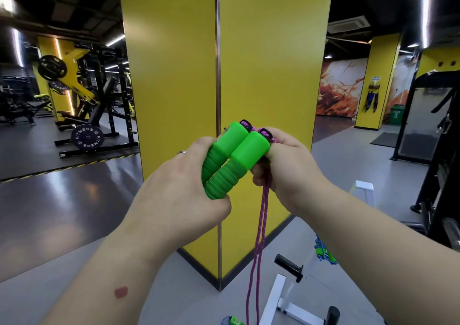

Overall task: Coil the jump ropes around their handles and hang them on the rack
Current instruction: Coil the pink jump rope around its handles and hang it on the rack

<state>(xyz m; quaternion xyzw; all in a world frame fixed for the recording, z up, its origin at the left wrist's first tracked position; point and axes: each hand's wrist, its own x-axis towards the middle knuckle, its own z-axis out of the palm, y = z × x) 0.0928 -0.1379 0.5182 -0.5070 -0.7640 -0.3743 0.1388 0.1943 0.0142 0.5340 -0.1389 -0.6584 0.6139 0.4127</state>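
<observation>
Here left hand (184,187) grips 2 green handles (234,155); right hand (286,170) pinches purple rope (261,225).

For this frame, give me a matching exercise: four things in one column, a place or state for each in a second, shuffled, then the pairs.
Things:
1. handles
2. rope
3. weight plate
4. green bin

Places or states:
A. hangs down in two strands below the right hand
B. far right, by a yellow pillar
C. held side by side in both hands, left hand lower
D. left, leaning at a black rack

Pairs: 1-C, 2-A, 3-D, 4-B
</observation>
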